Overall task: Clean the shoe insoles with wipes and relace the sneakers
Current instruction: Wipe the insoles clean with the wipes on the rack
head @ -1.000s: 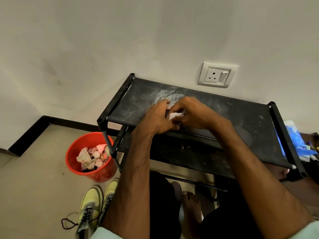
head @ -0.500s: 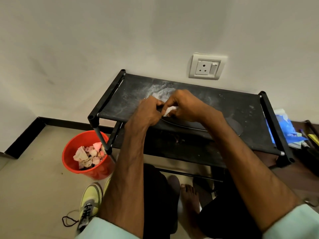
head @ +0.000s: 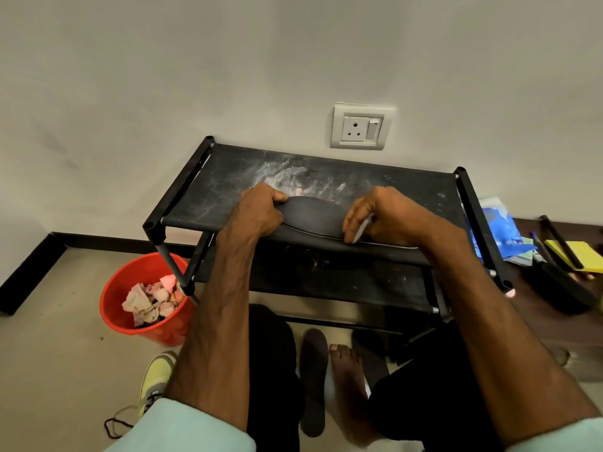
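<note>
A black insole [head: 311,216] lies on the top shelf of a black shoe rack [head: 208,203]. My left hand [head: 259,210] grips the insole's left end, thumb on top. My right hand [head: 375,213] presses a white wipe [head: 360,231] between its fingers against the insole's right part. A second dark insole [head: 313,380] lies on the floor between my legs. A yellow sneaker [head: 153,380] with a loose black lace [head: 114,425] stands on the floor at lower left, partly hidden by my left arm.
A red bucket [head: 114,308] with crumpled used wipes stands left of the rack. A blue wipes packet [head: 499,230], pens and a yellow pad [head: 577,252] lie to the right. A wall socket [head: 359,128] sits above the rack. My bare foot [head: 349,370] rests below.
My hands, which were together handling the wipe at the rack's middle, have moved apart: the left now grips the insole's end and the right holds the wipe on the insole.
</note>
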### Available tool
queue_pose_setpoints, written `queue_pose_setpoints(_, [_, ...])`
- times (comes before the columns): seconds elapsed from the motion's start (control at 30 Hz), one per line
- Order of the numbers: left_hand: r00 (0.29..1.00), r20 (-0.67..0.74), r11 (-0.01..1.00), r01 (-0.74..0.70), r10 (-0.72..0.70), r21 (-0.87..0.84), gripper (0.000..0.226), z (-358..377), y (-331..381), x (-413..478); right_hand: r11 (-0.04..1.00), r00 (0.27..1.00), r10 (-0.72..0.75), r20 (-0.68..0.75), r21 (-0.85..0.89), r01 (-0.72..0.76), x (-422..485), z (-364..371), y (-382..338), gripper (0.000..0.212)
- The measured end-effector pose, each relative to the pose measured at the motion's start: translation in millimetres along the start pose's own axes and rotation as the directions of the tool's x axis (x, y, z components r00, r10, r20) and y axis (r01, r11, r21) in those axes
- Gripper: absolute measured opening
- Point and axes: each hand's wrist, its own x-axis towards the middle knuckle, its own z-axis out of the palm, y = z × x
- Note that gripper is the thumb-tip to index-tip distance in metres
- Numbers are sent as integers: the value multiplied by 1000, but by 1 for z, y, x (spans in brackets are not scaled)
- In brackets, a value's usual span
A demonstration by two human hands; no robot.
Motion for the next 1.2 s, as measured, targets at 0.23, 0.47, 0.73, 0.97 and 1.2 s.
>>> queue_pose_setpoints(0.23, [998,-33,999,-45,46,22,54,2,6,-5,972,871,234,-432,110,-207,-28,-9,20,23])
queue_pose_setpoints(0.47, [998,-45,988,-42,50,151,61,1,15,-9,948,910,305,-279,184,-261,-27,7,39,18])
queue_pose_setpoints(0.73, [960,-273,996,74,-61,40,15,13,10,-2,949,917,303,-259,173,-264,-24,9,40,16])
queue_pose_setpoints(0.97, [935,-307,967,112,-180,-228,24,20,21,-11,943,902,312,-297,213,-256,-26,9,44,13])
queue_pose_setpoints(1.2, [959,-120,812,147,-257,-565,33,34,39,-14,931,850,305,-428,321,-173,-28,9,37,14])
